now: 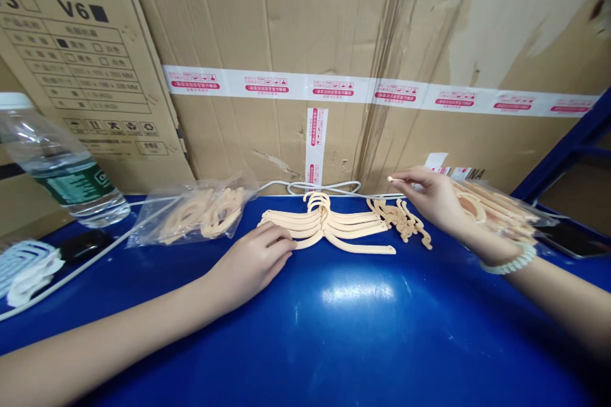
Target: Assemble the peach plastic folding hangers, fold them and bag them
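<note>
Several cream-coloured hangers (359, 230) lie in an overlapping row on the blue table, hooks pointing away from me. My left hand (260, 257) is at the left end of the nearest hanger, its fingers closed on that arm; they hide the arm's tip. My right hand (432, 198) is raised at the right, thumb and forefinger pinching a small cream-coloured piece (390, 179). Only the end of this piece shows, so its full shape cannot be made out. Below and left of that hand is a loose pile of small curved hook pieces (398, 219).
Clear plastic bags of cream parts lie left (210, 210) and right (501, 206). A water bottle (71, 172) stands far left, and a dark phone (577, 238) lies far right. A white cable (329, 186) runs along the cardboard boxes (267, 146) behind. The blue table (363, 343) extends toward me.
</note>
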Demonstrator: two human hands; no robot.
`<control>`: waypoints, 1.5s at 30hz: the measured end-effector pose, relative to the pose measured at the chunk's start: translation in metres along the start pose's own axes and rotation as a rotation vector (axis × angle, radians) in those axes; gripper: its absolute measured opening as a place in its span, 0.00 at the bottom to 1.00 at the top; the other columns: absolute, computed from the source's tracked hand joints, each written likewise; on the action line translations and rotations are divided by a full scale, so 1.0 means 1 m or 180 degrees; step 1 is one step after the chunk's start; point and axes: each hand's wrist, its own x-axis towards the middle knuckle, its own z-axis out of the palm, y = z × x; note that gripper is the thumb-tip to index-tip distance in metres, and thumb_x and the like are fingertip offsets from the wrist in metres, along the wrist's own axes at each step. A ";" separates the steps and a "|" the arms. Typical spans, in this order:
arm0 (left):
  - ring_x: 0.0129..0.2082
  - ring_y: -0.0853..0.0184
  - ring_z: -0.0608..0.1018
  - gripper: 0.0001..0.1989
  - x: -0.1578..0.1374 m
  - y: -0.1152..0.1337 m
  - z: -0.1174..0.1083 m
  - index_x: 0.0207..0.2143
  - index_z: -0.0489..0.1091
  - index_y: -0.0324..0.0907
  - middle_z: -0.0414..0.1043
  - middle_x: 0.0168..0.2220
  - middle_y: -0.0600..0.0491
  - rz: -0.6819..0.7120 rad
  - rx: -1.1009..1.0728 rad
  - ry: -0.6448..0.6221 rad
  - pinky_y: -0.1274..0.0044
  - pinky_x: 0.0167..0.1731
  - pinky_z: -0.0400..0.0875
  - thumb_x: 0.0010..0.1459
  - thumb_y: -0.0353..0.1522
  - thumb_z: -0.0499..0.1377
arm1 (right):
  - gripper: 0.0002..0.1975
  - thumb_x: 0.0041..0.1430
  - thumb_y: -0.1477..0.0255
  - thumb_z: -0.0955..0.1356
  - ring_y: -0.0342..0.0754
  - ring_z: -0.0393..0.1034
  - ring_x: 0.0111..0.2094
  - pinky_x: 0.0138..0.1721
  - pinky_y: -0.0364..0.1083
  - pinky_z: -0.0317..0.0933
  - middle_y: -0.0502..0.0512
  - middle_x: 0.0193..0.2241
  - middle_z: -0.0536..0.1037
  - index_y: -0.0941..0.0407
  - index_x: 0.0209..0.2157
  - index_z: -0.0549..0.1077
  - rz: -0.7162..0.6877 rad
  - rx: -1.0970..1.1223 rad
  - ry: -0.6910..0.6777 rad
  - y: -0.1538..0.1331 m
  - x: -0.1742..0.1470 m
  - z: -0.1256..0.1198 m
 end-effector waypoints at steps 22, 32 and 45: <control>0.42 0.62 0.76 0.09 -0.003 -0.003 0.003 0.44 0.70 0.38 0.73 0.41 0.47 -0.0493 -0.0750 0.0059 0.68 0.42 0.73 0.64 0.24 0.52 | 0.16 0.43 0.63 0.78 0.43 0.67 0.28 0.25 0.40 0.63 0.56 0.29 0.78 0.58 0.32 0.79 0.2769 0.3198 -0.0188 -0.093 -0.072 -0.003; 0.44 0.64 0.72 0.18 -0.005 0.004 0.002 0.57 0.63 0.41 0.66 0.44 0.47 -0.0581 -0.0897 0.0069 0.69 0.45 0.72 0.67 0.24 0.49 | 0.30 0.37 0.70 0.81 0.42 0.71 0.27 0.31 0.41 0.68 0.50 0.28 0.79 0.53 0.42 0.70 0.2964 0.3586 0.0064 -0.088 -0.078 0.004; 0.42 0.66 0.71 0.10 -0.003 0.007 -0.002 0.45 0.63 0.41 0.63 0.43 0.50 -0.1082 -0.1035 -0.0069 0.72 0.43 0.67 0.65 0.23 0.47 | 0.14 0.40 0.65 0.81 0.44 0.71 0.37 0.44 0.43 0.66 0.50 0.33 0.77 0.55 0.28 0.78 0.2983 0.3754 -0.0453 -0.085 -0.085 0.006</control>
